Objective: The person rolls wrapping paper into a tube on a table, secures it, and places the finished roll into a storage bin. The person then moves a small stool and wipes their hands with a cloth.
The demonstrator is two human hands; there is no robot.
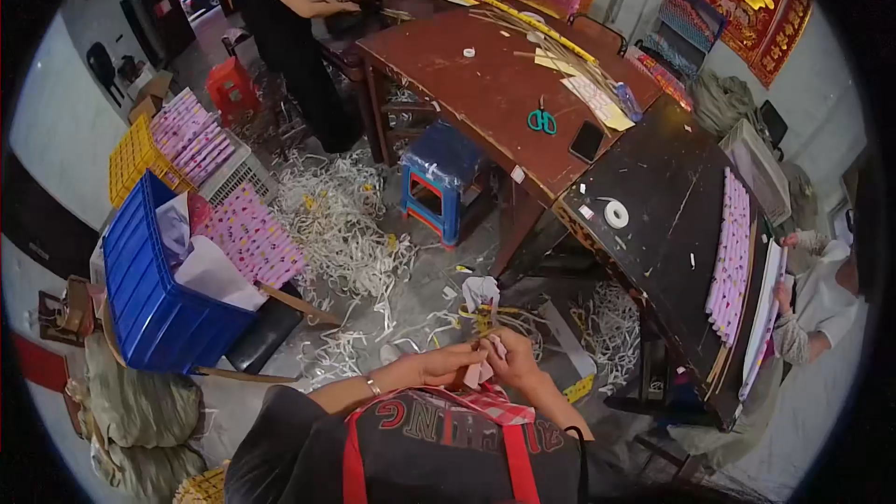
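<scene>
Close in front of my chest, my left hand [450,363] and my right hand [514,360] meet. Their fingers are bent and pinched together around a small pale pink piece [479,374], perhaps paper or cloth. Its exact kind cannot be made out, and the fingers partly cover it. Just below the hands lies the red-and-white checked apron [495,404] I wear, with red straps. Beyond them, a crumpled white piece [481,292] sits among strips near the floor.
A blue crate [173,289] with pink patterned rolls stands left. White strips [336,215] cover the floor around a blue stool [441,177]. On the tables lie teal scissors [541,119], a phone [586,142], a tape roll [616,215] and pink rolls [730,257]. Other people work right and behind.
</scene>
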